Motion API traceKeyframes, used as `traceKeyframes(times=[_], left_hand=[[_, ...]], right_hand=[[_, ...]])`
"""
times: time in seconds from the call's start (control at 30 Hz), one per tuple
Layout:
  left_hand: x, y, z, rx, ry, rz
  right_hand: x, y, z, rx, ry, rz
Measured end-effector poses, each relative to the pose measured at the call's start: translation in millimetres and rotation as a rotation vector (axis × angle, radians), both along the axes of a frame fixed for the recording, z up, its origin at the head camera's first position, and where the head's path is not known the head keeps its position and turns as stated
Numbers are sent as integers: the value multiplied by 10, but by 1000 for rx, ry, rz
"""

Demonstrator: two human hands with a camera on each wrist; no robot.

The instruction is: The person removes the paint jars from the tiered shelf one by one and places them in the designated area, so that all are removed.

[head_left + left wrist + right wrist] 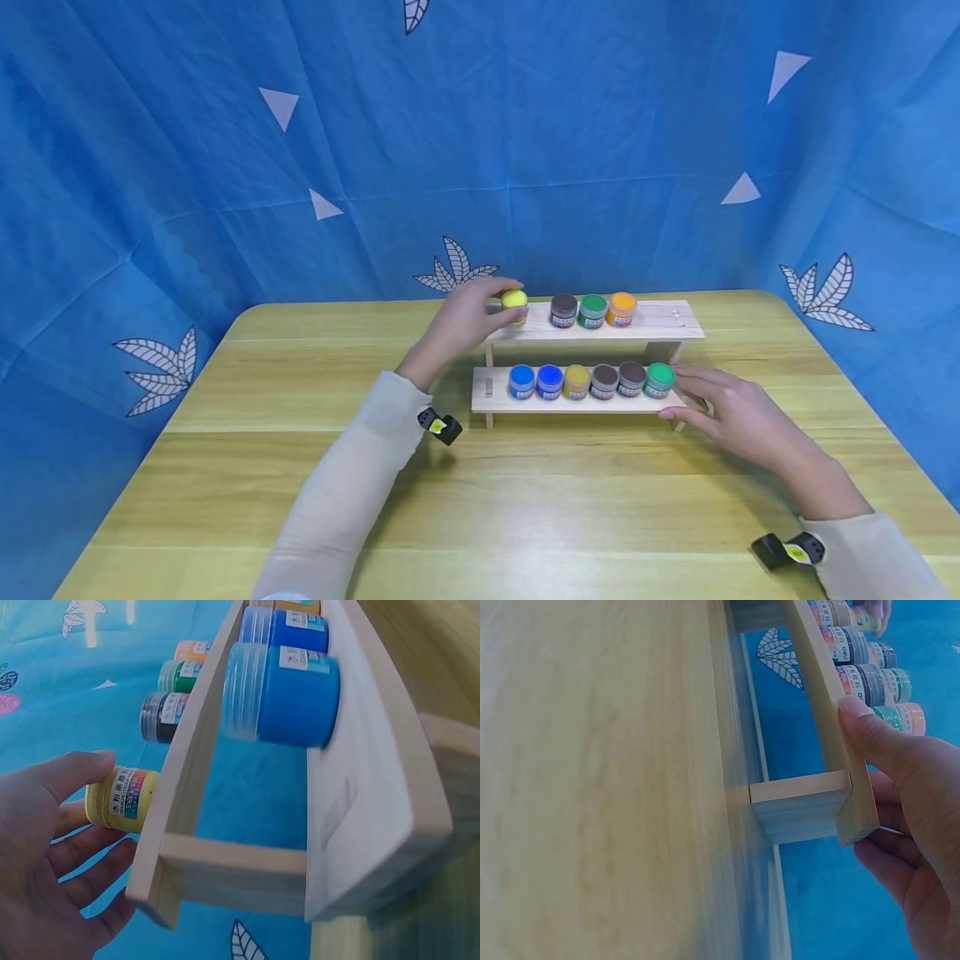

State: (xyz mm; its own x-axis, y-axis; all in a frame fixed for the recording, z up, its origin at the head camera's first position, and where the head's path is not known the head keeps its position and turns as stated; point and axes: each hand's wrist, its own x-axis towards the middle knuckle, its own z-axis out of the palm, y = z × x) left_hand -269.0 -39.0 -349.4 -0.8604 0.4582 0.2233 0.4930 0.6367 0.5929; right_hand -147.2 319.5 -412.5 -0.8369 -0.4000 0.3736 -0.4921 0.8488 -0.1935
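My left hand (467,319) pinches a small yellow paint jar (514,302) between thumb and fingers at the left end of the upper shelf (651,318). In the left wrist view the yellow jar (124,799) has a printed label, and its base is right at the shelf board. My right hand (738,414) grips the right end of the lower shelf (585,407) of the wooden rack. Its thumb lies on the front edge and its fingers curl around the board's end (857,814), beside the green jar (660,380).
On the upper shelf stand a dark jar (564,310), a green jar (592,310) and an orange jar (622,308). Several jars line the lower shelf, from a blue one (522,382) rightward. The rack stands on a wooden table (525,517) before a blue cloth (585,125).
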Motion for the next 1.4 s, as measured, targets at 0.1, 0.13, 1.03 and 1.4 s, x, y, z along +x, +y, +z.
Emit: traceKeyframes(times=[0.1, 0.13, 1.03, 1.4], left_hand=[[14, -72, 9, 19, -4, 4], [17, -96, 13, 21, -3, 5], [74, -767, -62, 115, -7, 109], [63, -1000, -174, 119, -36, 158]], right_hand=[[-1, -1, -7, -2, 6, 2], [-1, -1, -10, -2, 10, 3], [-1, 4, -3, 2, -8, -1], [0, -2, -14, -10, 26, 7]])
